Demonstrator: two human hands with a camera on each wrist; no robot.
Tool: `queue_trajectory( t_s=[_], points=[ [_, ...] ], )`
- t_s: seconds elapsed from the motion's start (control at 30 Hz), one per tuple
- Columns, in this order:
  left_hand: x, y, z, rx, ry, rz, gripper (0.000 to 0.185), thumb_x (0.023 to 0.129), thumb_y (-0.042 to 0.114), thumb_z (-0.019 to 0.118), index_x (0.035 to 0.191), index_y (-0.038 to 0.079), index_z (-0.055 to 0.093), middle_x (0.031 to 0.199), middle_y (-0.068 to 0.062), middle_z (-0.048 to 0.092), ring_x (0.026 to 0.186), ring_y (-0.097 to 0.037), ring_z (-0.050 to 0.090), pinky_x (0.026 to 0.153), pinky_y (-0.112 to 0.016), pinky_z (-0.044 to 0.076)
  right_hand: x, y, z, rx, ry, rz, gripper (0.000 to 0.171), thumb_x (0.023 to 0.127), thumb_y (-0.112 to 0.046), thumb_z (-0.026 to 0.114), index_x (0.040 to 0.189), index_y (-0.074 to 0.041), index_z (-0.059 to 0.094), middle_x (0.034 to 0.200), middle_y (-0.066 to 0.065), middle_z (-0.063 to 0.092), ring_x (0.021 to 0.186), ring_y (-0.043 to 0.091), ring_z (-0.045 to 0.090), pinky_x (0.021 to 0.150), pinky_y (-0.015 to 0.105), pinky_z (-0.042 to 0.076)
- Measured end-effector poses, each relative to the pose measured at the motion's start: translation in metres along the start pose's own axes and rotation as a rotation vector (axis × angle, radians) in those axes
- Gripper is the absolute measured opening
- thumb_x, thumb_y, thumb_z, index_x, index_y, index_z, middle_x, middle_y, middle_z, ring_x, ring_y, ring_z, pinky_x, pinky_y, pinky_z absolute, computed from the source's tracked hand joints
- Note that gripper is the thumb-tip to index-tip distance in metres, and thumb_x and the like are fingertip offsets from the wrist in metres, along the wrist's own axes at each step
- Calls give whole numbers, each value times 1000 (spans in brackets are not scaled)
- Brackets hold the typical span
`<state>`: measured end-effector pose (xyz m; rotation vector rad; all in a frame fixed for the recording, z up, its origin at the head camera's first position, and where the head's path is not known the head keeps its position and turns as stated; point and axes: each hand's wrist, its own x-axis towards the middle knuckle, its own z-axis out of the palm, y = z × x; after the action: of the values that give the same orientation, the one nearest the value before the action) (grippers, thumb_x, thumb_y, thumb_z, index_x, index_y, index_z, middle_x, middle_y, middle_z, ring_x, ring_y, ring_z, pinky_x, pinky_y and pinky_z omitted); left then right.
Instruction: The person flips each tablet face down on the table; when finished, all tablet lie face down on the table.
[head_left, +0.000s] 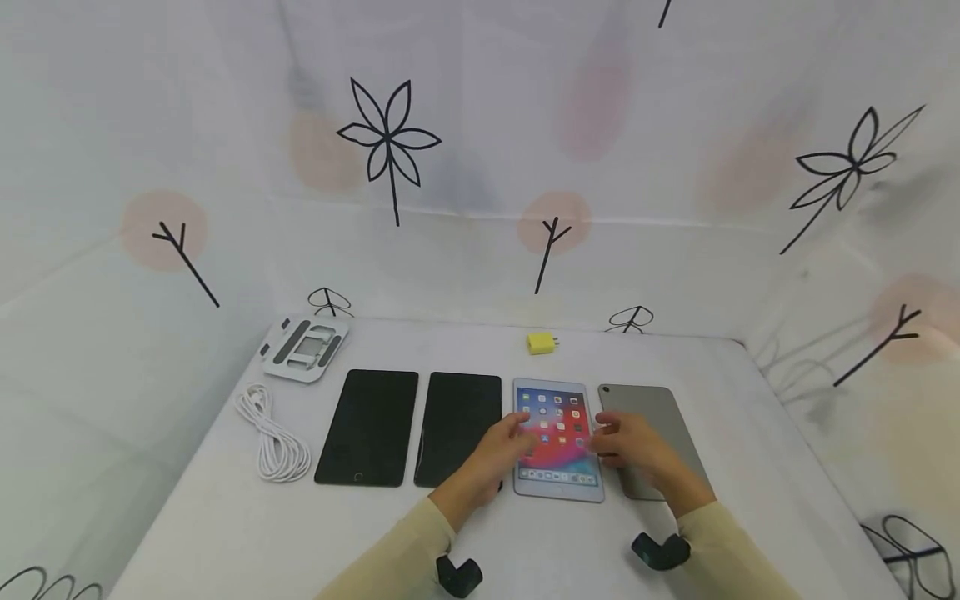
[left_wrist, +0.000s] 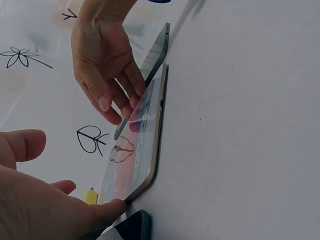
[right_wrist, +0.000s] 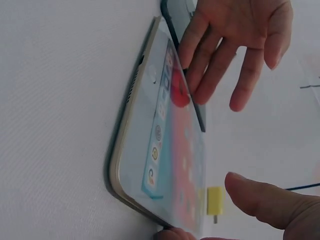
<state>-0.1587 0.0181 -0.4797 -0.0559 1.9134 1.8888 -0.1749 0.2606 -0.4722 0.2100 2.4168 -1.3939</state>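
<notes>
A white-framed tablet [head_left: 557,454] lies flat on the white table, its screen lit with app icons. At its left edge is my left hand [head_left: 491,454], fingers loosely extended; in the left wrist view one fingertip appears to touch the tablet's edge. My right hand [head_left: 637,446] is by the right edge, over part of a grey tablet [head_left: 660,404] lying back side up. The right wrist view shows a fingertip of the right hand [right_wrist: 280,210] low at the lit tablet's side. Neither hand grips anything.
Two dark-screened tablets, one at far left [head_left: 367,425] and one nearer [head_left: 457,417], lie left of the lit one. A yellow plug adapter [head_left: 540,343] sits behind. At the back left are a white and grey stand [head_left: 306,346] and a coiled white cable [head_left: 277,446].
</notes>
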Motion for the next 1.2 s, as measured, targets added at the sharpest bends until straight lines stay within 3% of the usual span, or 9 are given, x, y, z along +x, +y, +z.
queue_trajectory(
  t_s=[0.17,0.33,0.43,0.53,0.7,0.9,1.1,1.2],
  points=[
    [1,-2,-1,13,-60,5,61,97,26,65,153,16,45,156,-16,40,139,-36,40,111,-59,41,4,-3,2,-36,3,23,73,89,-17,77,146,10,41,122,23,59,99,27,63,87,41,60],
    [1,1,5,55,-97,17,62,95,28,67,152,17,46,148,-14,45,132,-33,43,106,-58,46,4,4,0,-17,-9,12,76,91,-25,76,149,8,38,132,25,57,105,30,61,91,43,57],
    [0,4,7,77,-91,12,59,95,27,69,151,18,49,147,-12,47,132,-33,43,106,-58,47,1,6,-2,85,-31,-38,73,97,-30,70,152,3,36,132,21,57,102,28,60,88,36,56],
    [0,7,7,59,-94,12,56,97,28,68,149,18,51,146,-10,49,131,-32,45,107,-57,46,-3,2,-4,209,-62,-123,64,102,-31,61,153,-1,37,121,15,60,93,24,59,80,28,55],
    [2,10,4,41,-82,23,50,97,35,67,143,19,56,139,-7,56,126,-28,50,111,-58,41,-9,-11,1,353,-131,-205,60,106,-32,56,155,-3,38,115,8,61,90,21,63,79,27,58],
    [3,13,1,18,-30,23,58,94,51,68,140,18,59,137,-6,60,124,-27,53,111,-64,38,-9,-17,17,360,-184,-224,63,104,-27,60,160,-16,33,125,12,58,95,27,66,79,32,59],
    [1,17,-2,-22,-95,65,58,93,52,69,138,19,58,135,-6,63,115,-25,59,105,-57,47,-7,-21,36,340,-164,-232,73,99,-26,67,161,-34,29,146,20,47,106,33,66,77,37,61],
    [0,17,-3,-88,-124,85,56,94,44,71,139,16,54,129,-7,66,108,-22,64,97,-51,51,-7,-24,46,317,-167,-254,78,97,-28,70,162,-35,27,154,21,39,110,33,65,77,38,61]
  ],
)
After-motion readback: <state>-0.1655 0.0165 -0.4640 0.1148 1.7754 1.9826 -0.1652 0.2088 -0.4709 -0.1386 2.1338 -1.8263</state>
